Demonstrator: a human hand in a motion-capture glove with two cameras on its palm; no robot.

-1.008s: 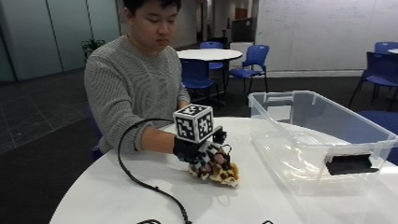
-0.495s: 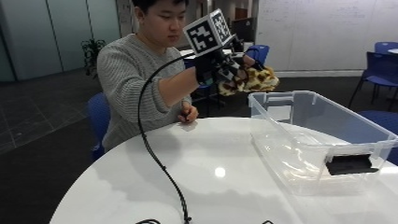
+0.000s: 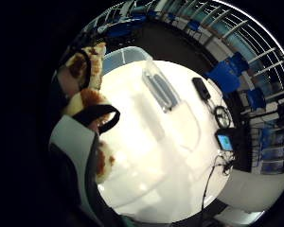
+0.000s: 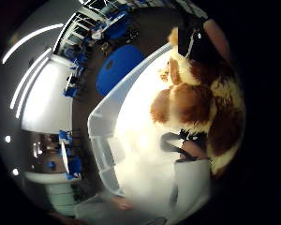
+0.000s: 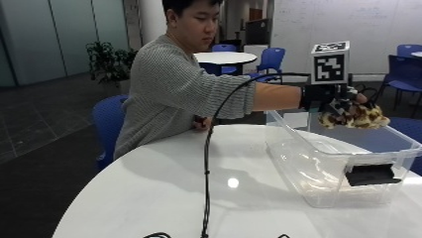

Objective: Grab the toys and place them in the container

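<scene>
My gloved right hand (image 5: 328, 100) holds a brown-and-yellow spotted plush toy (image 5: 354, 117) in the air, over the open top of the clear plastic container (image 5: 310, 163) at the right side of the round white table (image 5: 171, 198). The arm is stretched out level from the person. In the thumb side palm view the plush toy (image 4: 201, 108) fills the space by the palm, with the container (image 4: 112, 154) below it. The little finger side palm view shows the toy (image 3: 87, 80) against the hand and the table (image 3: 146, 156) underneath.
The person's bare left hand (image 5: 200, 122) rests at the table's far edge. A black cable (image 5: 206, 168) hangs from the right arm down onto the table. A phone and other small devices (image 3: 213, 111) lie on the table. Blue chairs (image 5: 272, 58) stand behind.
The hand lifted the plush toy off the table, swung it up high, and now has carried it to the right and lower, over the container.
</scene>
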